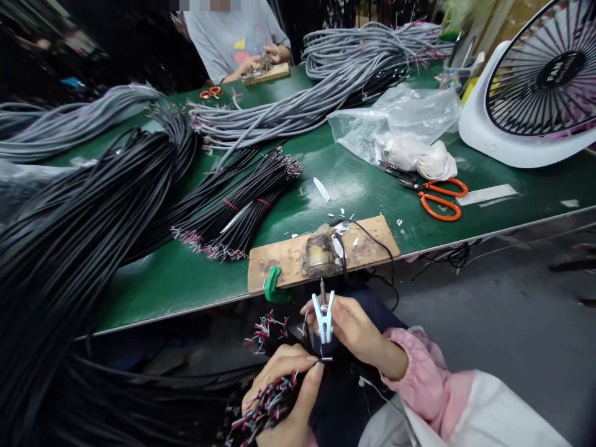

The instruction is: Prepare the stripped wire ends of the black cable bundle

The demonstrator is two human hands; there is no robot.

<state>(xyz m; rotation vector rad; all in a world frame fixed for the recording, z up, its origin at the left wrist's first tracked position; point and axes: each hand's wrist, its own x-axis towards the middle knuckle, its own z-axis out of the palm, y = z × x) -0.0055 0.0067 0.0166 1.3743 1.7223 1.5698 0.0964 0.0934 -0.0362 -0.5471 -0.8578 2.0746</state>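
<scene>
My left hand (284, 391) is closed round a bundle of black cables (265, 406) whose stripped red, white and green wire ends stick out. My right hand (354, 329) is closed in a pinch on a single cable end close to a pale blue clip (325, 318). The clip hangs below a small metal tip (321, 287) that juts from a taped device (319, 253) on a wooden board (284, 257). The board is clamped to the table edge with a green clamp (274, 287).
Big heaps of black cables (93, 211) and grey cables (326, 81) lie on the green table (354, 180). Orange scissors (440, 197), a plastic bag (400, 124) and a white fan (535, 87) sit at right. Another person (237, 37) works across the table.
</scene>
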